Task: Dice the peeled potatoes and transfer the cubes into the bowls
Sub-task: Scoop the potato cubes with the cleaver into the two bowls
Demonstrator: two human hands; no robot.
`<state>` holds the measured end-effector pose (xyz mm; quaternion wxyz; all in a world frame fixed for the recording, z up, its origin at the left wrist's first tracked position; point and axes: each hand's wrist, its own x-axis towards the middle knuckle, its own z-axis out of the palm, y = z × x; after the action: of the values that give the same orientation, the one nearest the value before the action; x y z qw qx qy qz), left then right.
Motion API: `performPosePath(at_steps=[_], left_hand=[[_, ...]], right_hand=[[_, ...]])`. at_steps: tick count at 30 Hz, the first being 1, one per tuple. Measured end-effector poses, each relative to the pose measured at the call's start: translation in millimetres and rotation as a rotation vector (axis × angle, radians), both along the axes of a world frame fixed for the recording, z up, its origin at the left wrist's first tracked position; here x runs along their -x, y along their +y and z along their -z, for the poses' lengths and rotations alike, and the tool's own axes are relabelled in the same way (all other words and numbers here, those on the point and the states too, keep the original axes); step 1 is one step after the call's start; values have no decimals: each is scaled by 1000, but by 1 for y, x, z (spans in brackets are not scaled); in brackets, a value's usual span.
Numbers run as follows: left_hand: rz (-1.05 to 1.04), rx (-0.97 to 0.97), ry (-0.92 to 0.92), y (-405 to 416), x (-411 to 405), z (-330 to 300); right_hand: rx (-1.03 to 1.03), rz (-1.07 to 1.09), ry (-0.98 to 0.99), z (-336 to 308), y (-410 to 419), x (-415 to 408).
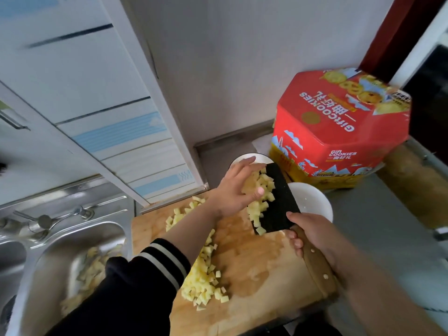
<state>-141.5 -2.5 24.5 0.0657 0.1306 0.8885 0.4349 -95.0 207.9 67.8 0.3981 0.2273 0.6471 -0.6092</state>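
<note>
Wood: a pale board (254, 275) is laid on the counter beside the sink, its surface seen to be wet and stained
Cleaver: a black blade (278, 202) with a wooden riveted handle is held tilted above the far end of the board, its flat side loaded with cubes
Right hand: the right hand (312, 236) is clenched round the cleaver handle, the forefinger laid against the back edge of the blade
Left hand: the left hand (238, 187) is spread with fingers straight and is pressed against the cubes on the blade; nothing is gripped by it
Lifted cubes: a batch of yellow cubes (261, 197) is sandwiched between the left palm and the blade, raised off the board just in front of the bowls
Pile: a larger pile (206, 275) of cubes is left on the board, partly hidden under the left forearm and its dark striped sleeve (155, 263)
Bowls: a white bowl (312, 200) is seen right of the blade; a second bowl (244, 157) is glimpsed behind the left fingers; their contents cannot be told
Tin: a red cookie tin (339, 127) is stood behind the bowls, against the wall
Sink: a steel sink (60, 251) is seen at left, with blurred yellowish scraps inside
</note>
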Motion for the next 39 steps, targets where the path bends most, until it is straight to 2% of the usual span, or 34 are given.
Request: performPosePath(at_steps=[6,21,30,36,39], left_hand=[[97,135,-46,18,23,10],[-149,-18,-12,20,52,33],[-275,-2,-78,27,69,31],[-326,11,-203,23,75,26],[-240,-56,-231,21,69,22]], right_hand=[[-12,-23,-46,3,2,13],[23,-71,-29,-1,10,20],[-8,-81,2,-12,25,19],[1,-53,-2,-15,31,15],[10,-42,-10,-15,32,13]])
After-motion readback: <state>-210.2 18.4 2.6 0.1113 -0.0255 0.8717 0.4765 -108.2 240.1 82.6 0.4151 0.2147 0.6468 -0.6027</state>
